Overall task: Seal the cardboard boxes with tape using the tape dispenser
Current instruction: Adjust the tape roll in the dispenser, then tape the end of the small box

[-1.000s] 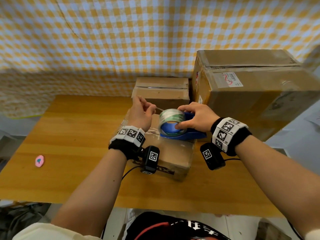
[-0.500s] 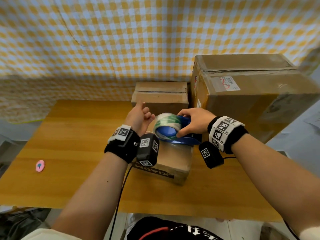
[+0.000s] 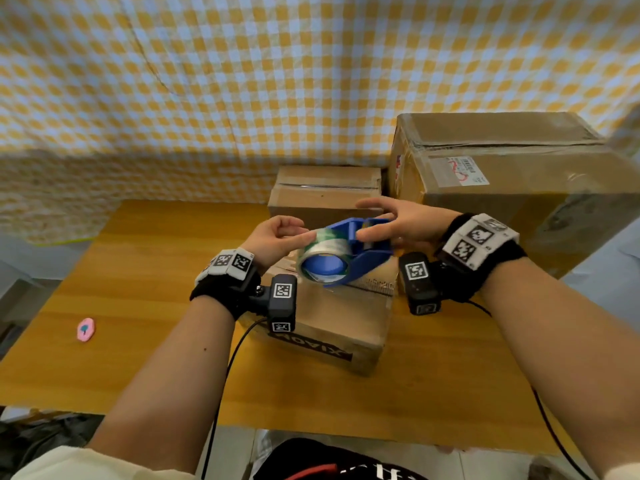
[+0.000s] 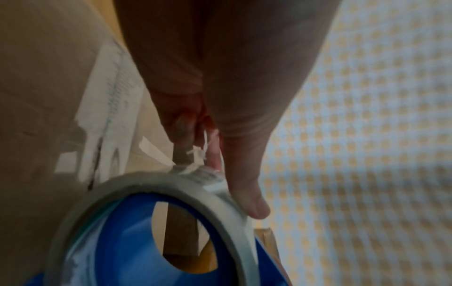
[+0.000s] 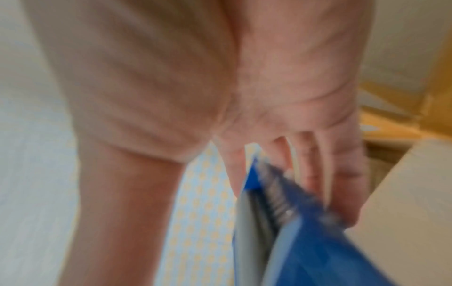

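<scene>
Wooden table (image 3: 138, 271): both hands grip tape dispenser (image 3: 349, 251) above closed cardboard box (image 3: 339, 320).

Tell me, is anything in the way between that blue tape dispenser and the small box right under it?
Nothing visible. The tape dispenser, held up between the left hand and right hand, hangs directly over the small box, whose top looks bare.

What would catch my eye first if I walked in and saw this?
Most likely the blue tape dispenser at the centre, held up between the two hands above a small box: the left hand pinches at the tape roll, the right hand holds the far end. Next, the big box at the back right of the table, and the yellow checked cloth behind.
</scene>
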